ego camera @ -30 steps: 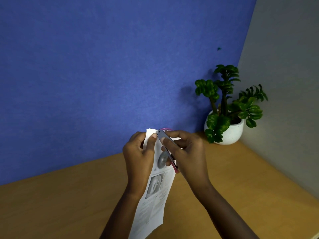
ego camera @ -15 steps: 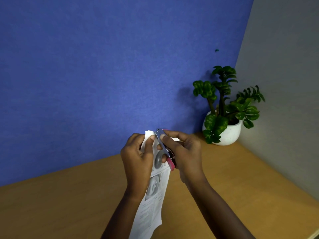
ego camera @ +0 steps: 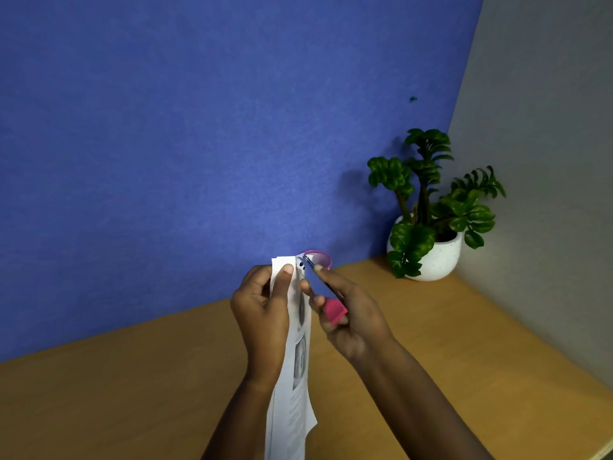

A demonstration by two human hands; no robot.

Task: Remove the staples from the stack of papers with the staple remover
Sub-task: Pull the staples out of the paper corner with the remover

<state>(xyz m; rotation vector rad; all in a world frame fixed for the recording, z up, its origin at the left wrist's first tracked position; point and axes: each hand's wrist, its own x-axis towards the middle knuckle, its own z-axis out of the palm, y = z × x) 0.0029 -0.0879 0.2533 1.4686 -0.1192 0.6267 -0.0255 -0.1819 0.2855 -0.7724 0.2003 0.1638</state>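
Note:
My left hand (ego camera: 262, 310) grips the stack of printed papers (ego camera: 295, 386) near its top edge, thumb on the front, holding it upright and nearly edge-on above the desk. My right hand (ego camera: 348, 310) holds the staple remover (ego camera: 326, 293), a thin metal blade with a pink handle end showing at my palm. The blade's tip rests at the papers' top right corner, beside two small dark marks. The staple itself is too small to see.
A potted green plant (ego camera: 431, 207) in a white pot stands in the far right corner of the wooden desk (ego camera: 132, 393). A pink round object (ego camera: 320, 255) sits just behind the papers. A blue wall is behind, a grey wall on the right.
The papers have turned more edge-on. My right hand has rotated, so the remover's pink end now shows at the palm and its tip sits at the top corner.

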